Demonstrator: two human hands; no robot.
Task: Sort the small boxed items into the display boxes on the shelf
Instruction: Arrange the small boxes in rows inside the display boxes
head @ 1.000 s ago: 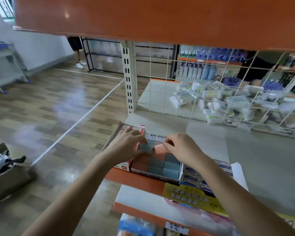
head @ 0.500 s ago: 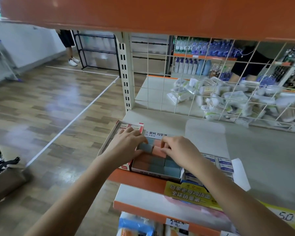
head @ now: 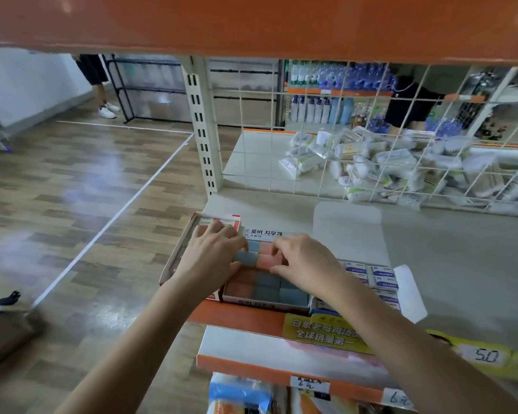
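I read the shelf [head: 449, 264] first: it carries three display cartons at its front edge, side by side. The middle display box [head: 263, 295] holds rows of blue and salmon small boxes. Both of my hands work over its far end. The left hand [head: 213, 258] lies on the left wall, fingers curled, its tips touching a blue box [head: 247, 259]. The right hand [head: 304, 264] has a curled grip that pinches a salmon box [head: 269, 261] from the right side. The two items sit touching, between my hands — each nearer its own hand. Their long axes appear to run front to back, in line with the packed rows. I judge the coming move to be a downward press, seating both into the far row.
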